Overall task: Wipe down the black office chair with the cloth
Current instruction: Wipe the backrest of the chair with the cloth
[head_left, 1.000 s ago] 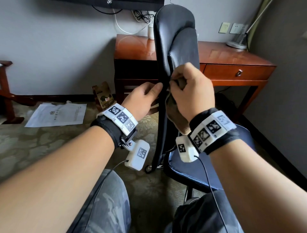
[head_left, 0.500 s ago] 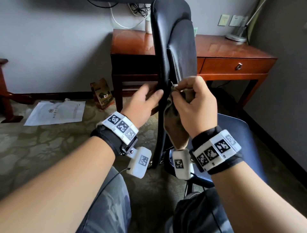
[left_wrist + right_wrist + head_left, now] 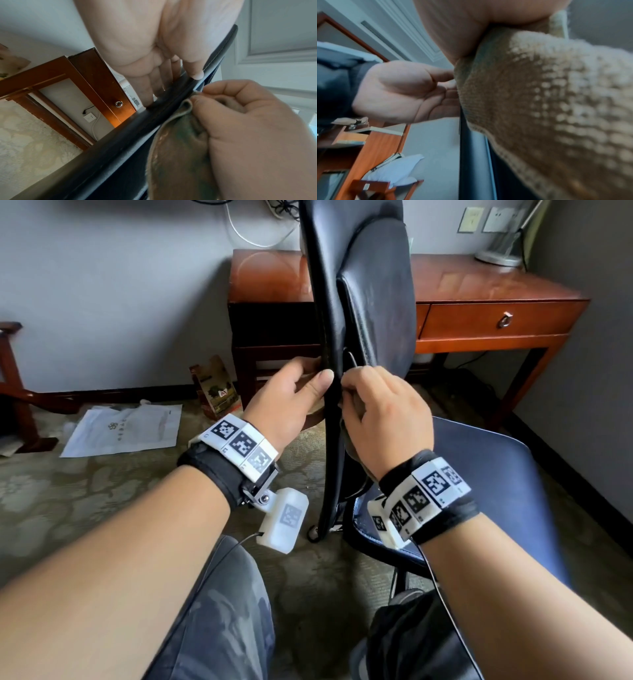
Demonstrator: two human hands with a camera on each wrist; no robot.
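Head view: the left hand [image 3: 291, 402] grips the rear edge of the black office chair [image 3: 373, 296] backrest, thumb on the near side and fingers behind it. The right hand [image 3: 387, 419] is closed around the tan cloth [image 3: 178, 155], pinching a fold against the same edge just beside the left thumb; the rest hangs below the palm. Compared with half a second before, both hands sit slightly lower on the edge, close together. Behind the chair stands the wooden worktop [image 3: 479, 289].
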